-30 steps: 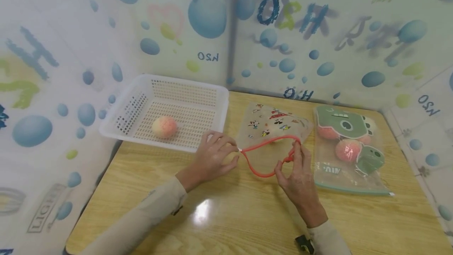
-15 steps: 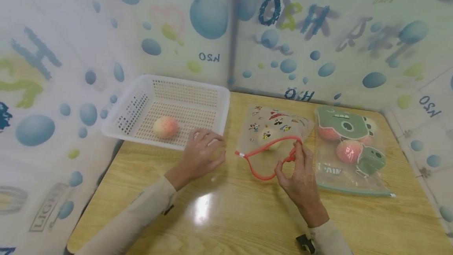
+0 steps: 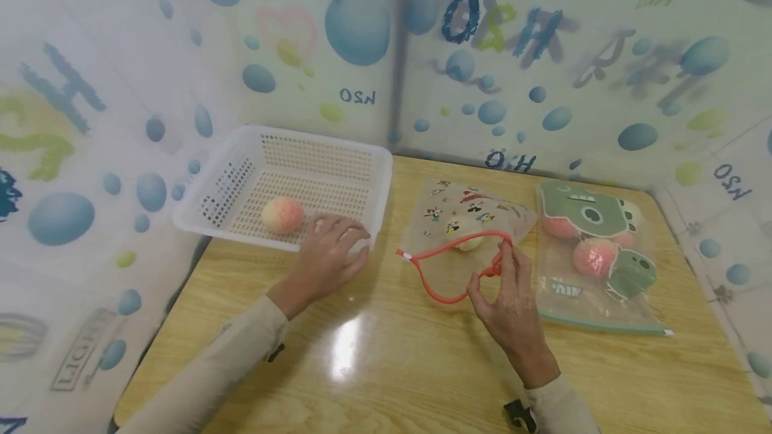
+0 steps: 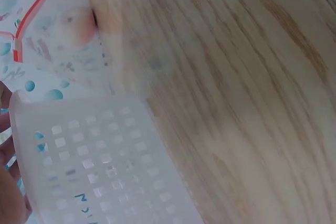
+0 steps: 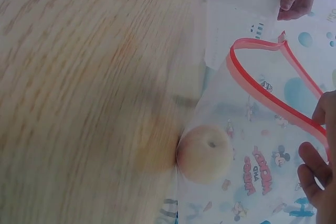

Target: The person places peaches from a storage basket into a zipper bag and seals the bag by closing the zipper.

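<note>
My left hand [image 3: 326,253] reaches over the front rim of the white perforated basket [image 3: 387,186], fingers loosely bent and holding nothing. Just left of its fingertips, inside the basket, lies a pink and yellow peach [image 3: 282,215]. With thumb and fingers, my right hand [image 3: 509,307] pinches the red zip edge of a clear cartoon-print zip bag [image 3: 422,223]. The bag's mouth gapes toward me, its slider hanging free at the left corner. One peach [image 5: 205,153] sits inside that bag, as the right wrist view shows.
Right of the cartoon bag lies another clear zip bag [image 3: 567,293] with green dinosaur prints and several peaches in it. Patterned wall sheeting [image 3: 356,25] rises behind and beside the wooden table [image 3: 386,380].
My left hand has let go of the zip bag's left corner and moved left to the basket's front rim. The right hand has stayed on the red zip edge.
</note>
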Motion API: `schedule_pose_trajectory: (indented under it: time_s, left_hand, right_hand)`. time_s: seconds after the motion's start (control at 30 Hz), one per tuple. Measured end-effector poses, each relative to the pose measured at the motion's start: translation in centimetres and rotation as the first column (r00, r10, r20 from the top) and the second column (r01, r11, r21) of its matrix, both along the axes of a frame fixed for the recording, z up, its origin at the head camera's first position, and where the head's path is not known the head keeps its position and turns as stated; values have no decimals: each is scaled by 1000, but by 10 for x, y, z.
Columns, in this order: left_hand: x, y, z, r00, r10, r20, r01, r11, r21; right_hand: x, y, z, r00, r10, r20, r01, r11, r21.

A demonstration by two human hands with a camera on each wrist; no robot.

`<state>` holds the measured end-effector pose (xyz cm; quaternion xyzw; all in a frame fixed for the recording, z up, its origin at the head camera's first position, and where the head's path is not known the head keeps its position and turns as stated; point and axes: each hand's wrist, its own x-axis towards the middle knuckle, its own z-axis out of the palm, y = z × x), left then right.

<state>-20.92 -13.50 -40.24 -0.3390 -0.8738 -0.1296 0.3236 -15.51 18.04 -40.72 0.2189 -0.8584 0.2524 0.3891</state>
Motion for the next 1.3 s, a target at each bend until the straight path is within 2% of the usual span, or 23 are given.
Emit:
schedule_pose_trajectory:
  time_s: [0.3,0.6,0.73,0.87,1.0,1.1,1.3]
  left_hand:
    - [-7,-23,6,999,44,24,-45,997,55]
    - [-17,-51,14,984,164,65,-166,986,12]
    - [-20,-61,16,969,225,107,-225,974,-9]
    - [-25,-69,20,929,309,201,-299,951,-81]
    - [-29,-81,25,867,400,297,-365,916,-167]
    - [-31,-94,29,817,451,360,-405,892,-198]
    - [-34,-110,35,728,479,491,-405,878,-256]
  right_hand:
    - [-1,0,0,1000,-10,-4,10,1000,9]
    - [0,2,-2,1000,-2,2,2,1000,10]
    - [0,2,-3,1000,-8,11,7,1000,13]
    - [1,2,-4,1000,-16,9,16,1000,17]
    - [1,2,-5,1000,-21,18,21,1000,20]
    - [0,2,-5,1000,-15,25,14,1000,19]
    - [0,3,-5,1000,-8,13,8,1000,17]
